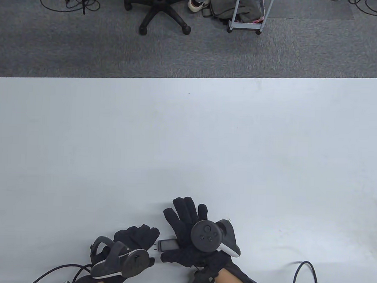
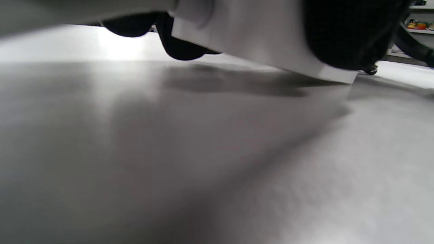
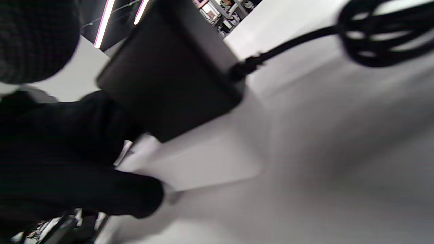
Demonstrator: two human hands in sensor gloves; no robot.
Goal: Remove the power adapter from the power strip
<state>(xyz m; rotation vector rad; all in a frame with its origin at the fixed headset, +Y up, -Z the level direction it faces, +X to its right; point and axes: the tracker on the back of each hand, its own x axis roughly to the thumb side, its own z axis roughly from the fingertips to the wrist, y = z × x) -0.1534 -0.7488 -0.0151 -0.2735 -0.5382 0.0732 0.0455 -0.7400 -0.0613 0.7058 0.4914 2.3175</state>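
right wrist view shows what the table view mostly hides: the black power adapter (image 3: pixel 169 71) with its cord (image 3: pixel 373 30), held off the table (image 3: pixel 339 152) in the right hand (image 3: pixel 67 162) grip, above the white power strip (image 3: pixel 196 162). table view shows only the adapter's end (image 1: pixel 168 245) with prongs at the table's near edge, right hand (image 1: pixel 190 232) fingers spread. left hand (image 1: pixel 134 239) holds the strip (image 2: pixel 257 37) down.
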